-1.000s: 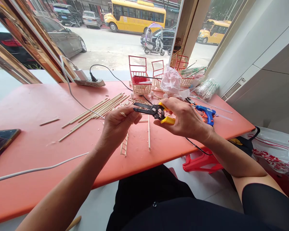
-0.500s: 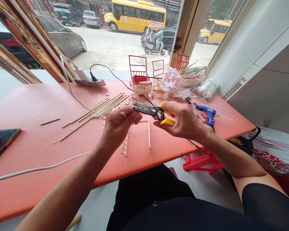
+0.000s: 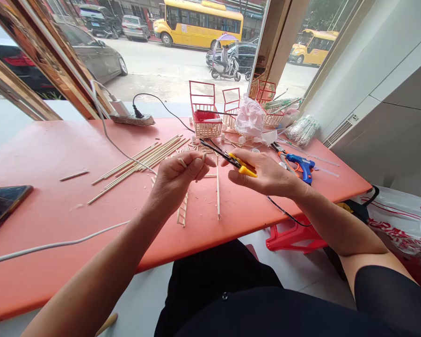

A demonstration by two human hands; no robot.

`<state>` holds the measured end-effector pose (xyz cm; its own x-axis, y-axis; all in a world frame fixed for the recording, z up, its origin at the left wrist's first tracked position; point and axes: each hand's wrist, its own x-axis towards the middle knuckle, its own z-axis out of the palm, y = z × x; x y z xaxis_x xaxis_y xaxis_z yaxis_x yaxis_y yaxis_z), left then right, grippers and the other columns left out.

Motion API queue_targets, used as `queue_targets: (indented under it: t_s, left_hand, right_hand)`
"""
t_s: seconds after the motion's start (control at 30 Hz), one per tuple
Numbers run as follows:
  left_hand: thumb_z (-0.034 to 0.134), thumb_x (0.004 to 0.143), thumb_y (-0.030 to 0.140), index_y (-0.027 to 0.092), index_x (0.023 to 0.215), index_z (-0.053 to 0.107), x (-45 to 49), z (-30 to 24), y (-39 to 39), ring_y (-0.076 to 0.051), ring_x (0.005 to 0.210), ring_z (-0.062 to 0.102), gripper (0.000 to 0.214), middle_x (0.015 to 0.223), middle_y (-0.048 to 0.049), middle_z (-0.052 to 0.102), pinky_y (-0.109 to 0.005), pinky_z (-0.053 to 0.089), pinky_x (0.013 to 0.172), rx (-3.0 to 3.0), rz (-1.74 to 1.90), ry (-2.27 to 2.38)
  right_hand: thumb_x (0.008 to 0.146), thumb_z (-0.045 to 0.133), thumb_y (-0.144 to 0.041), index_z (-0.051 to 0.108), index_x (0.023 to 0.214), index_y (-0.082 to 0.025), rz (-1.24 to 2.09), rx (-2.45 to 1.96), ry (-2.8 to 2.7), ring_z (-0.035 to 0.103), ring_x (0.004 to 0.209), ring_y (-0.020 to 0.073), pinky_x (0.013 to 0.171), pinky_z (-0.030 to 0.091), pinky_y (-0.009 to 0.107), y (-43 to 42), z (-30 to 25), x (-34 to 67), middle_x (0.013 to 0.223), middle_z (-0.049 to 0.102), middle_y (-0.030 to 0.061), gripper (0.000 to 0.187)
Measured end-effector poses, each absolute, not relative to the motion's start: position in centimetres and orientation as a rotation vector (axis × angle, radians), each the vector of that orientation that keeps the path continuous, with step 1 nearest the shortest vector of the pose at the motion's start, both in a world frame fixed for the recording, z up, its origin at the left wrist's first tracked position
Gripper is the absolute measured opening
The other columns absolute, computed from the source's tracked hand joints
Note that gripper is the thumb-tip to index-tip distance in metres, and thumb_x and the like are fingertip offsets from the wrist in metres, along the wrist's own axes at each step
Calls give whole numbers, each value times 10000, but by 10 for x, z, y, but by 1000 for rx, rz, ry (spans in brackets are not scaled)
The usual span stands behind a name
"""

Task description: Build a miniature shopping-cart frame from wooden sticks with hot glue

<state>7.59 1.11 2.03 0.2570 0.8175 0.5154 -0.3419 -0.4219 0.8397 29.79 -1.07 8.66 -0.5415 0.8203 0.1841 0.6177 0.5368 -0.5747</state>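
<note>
My left hand [image 3: 178,175] is closed, pinching a short wooden stick [image 3: 204,158] between thumb and fingertips; another pale stick end pokes out between its fingers. In my right hand [image 3: 263,173] is a pair of wire strippers [image 3: 243,167] with yellow handles, its dark jaws angled up and left, just past the left fingertips and apart from the stick. Beneath the hands lie a small ladder-like stick frame [image 3: 183,210] and a longer single stick [image 3: 218,192]. Left of them a bundle of thin wooden sticks [image 3: 140,161] rests on the orange table [image 3: 73,201].
Behind the hands stands a small stick-built cart [image 3: 207,126] with a red top frame, beside a crumpled plastic bag [image 3: 249,116]. A blue glue gun [image 3: 303,166] lies at the right. A power strip [image 3: 133,120], a white cable [image 3: 63,245] and a phone [image 3: 7,203] are at the left.
The wire strippers have turned and drawn back to the right, off the left fingertips. The left hand now holds the short stick more upright, and my right fingers have loosened somewhat around the handles.
</note>
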Motion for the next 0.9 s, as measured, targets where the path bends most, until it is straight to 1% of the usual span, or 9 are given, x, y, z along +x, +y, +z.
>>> queue_targets:
  t_s: [0.13,0.33,0.43,0.57,0.67,0.8,0.9]
  left_hand:
    - [731,941,414,191,869,799,76,22,11,-102,560,386,244,603,23,441,-260,318,564,1461,1371,441]
    - [693,977,369,181,758,716,75,21,11,-106,575,373,289,605,28,398,-273,299,576,1492,1350,405]
    - [698,974,352,176,727,693,73,19,12,-109,585,391,303,610,21,427,-276,317,584,1503,1354,406]
    - [690,980,349,185,796,738,72,16,12,-117,606,424,251,633,8,479,-277,346,605,1517,1347,394]
    - [687,982,340,195,798,755,71,14,12,-121,616,434,244,637,3,496,-278,355,615,1537,1347,405]
    - [720,955,377,215,865,798,70,13,13,-127,618,443,200,644,-2,516,-281,367,617,1543,1350,433]
    - [744,932,404,235,857,805,71,12,12,-132,629,465,195,666,-11,559,-283,380,625,1537,1362,421]
  right_hand:
    - [903,608,-675,602,935,-171,426,-1171,-2377,453,719,151,676,299,289,-7,87,298,823,580,15,505]
    - [885,688,-602,597,921,-170,340,-1077,-2360,448,681,136,652,309,269,-7,86,298,783,562,-3,442]
    - [878,706,-593,593,903,-173,318,-1047,-2356,452,680,132,648,318,261,-8,86,300,782,558,-6,435]
    - [887,703,-586,622,938,-156,331,-1027,-2380,467,673,129,635,327,255,-8,85,302,771,551,-6,440]
    - [894,704,-574,630,940,-149,270,-1016,-2374,474,681,133,641,334,257,-10,84,302,773,554,0,434]
    - [892,708,-573,625,963,-152,199,-1000,-2350,483,704,144,659,340,268,-13,81,302,805,593,17,435]
    - [898,695,-587,616,931,-159,206,-996,-2355,461,684,139,648,328,273,-15,80,302,781,582,10,436]
